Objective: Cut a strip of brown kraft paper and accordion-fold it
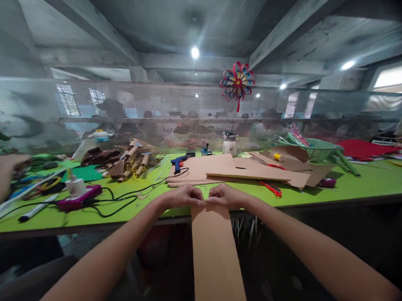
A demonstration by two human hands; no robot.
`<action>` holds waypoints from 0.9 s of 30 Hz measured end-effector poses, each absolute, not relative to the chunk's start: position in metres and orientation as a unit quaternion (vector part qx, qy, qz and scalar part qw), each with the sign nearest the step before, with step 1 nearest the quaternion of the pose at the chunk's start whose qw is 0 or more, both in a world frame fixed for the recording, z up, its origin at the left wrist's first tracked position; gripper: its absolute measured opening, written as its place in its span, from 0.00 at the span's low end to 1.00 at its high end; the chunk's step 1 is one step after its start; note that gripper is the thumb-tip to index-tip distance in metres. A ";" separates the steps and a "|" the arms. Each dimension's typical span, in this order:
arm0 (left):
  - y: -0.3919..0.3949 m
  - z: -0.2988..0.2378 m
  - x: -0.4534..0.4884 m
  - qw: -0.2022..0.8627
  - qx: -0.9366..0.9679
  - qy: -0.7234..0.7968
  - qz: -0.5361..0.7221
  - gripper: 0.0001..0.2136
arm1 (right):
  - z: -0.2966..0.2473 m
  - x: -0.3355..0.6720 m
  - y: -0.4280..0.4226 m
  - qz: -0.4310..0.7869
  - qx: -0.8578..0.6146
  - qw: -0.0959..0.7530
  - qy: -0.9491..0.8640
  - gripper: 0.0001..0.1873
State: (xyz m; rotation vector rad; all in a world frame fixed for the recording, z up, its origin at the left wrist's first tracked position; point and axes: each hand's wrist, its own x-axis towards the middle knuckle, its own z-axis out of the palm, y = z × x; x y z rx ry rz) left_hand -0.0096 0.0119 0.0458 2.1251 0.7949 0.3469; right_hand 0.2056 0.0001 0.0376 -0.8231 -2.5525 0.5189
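Observation:
A long strip of brown kraft paper [215, 254] hangs down over the table's front edge toward me. My left hand [184, 196] pinches its far end at the left corner, fingers closed. Close beside it, my right hand [226, 196] pinches the same end on the right. The fingertips of both hands nearly meet at the strip's top edge. Just beyond my hands lies a stack of brown paper sheets [200, 166], with a folded brown strip [248, 174] on top.
A blue glue gun [178, 163] rests on the sheets, its cord running left to a purple power strip [79, 198]. Red-handled scissors [271, 189] lie at right. Behind are a white jug [230, 145] and a green basket [318, 150]. Another person's arm [0, 178] reaches in at far left.

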 end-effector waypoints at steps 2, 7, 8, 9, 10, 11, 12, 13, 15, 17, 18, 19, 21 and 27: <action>0.009 0.046 -0.010 0.433 0.835 0.310 0.136 0.17 | 0.037 0.209 0.000 0.197 -0.292 0.205 -0.913 0.17; 0.006 0.045 -0.013 0.413 0.837 0.334 0.133 0.19 | 0.042 0.214 -0.006 0.246 -0.293 0.188 -0.904 0.20; 0.006 0.045 -0.014 0.408 0.838 0.337 0.132 0.19 | 0.044 0.215 -0.008 0.258 -0.288 0.182 -0.904 0.19; 0.005 0.045 -0.015 0.406 0.838 0.341 0.132 0.19 | 0.046 0.217 -0.010 0.269 -0.279 0.176 -0.905 0.19; 0.005 0.045 -0.017 0.404 0.837 0.345 0.132 0.19 | 0.049 0.218 -0.012 0.278 -0.270 0.169 -0.906 0.18; 0.004 0.045 -0.018 0.402 0.836 0.349 0.134 0.18 | 0.051 0.220 -0.014 0.288 -0.262 0.161 -0.907 0.18; 0.003 0.045 -0.020 0.403 0.833 0.352 0.137 0.18 | 0.052 0.223 -0.016 0.302 -0.259 0.151 -0.905 0.18; 0.001 0.046 -0.021 0.407 0.831 0.353 0.140 0.17 | 0.054 0.225 -0.018 0.321 -0.260 0.141 -0.900 0.19; -0.002 0.048 -0.023 0.425 0.822 0.347 0.153 0.16 | 0.055 0.230 -0.020 0.367 -0.266 0.127 -0.882 0.21; -0.006 0.051 -0.026 0.452 0.807 0.338 0.173 0.16 | 0.056 0.234 -0.022 0.414 -0.267 0.146 -0.858 0.23; -0.007 0.051 -0.027 0.465 0.799 0.333 0.185 0.15 | 0.056 0.236 -0.023 0.435 -0.263 0.171 -0.844 0.24; -0.009 0.052 -0.028 0.478 0.792 0.326 0.196 0.15 | 0.057 0.237 -0.024 0.453 -0.256 0.204 -0.829 0.24; -0.012 0.051 -0.027 0.512 0.776 0.300 0.216 0.14 | 0.060 0.237 -0.028 0.478 -0.229 0.258 -0.808 0.25; -0.022 0.037 -0.004 0.676 0.674 0.191 0.227 0.13 | 0.090 0.226 -0.057 0.426 -0.108 0.190 -0.878 0.24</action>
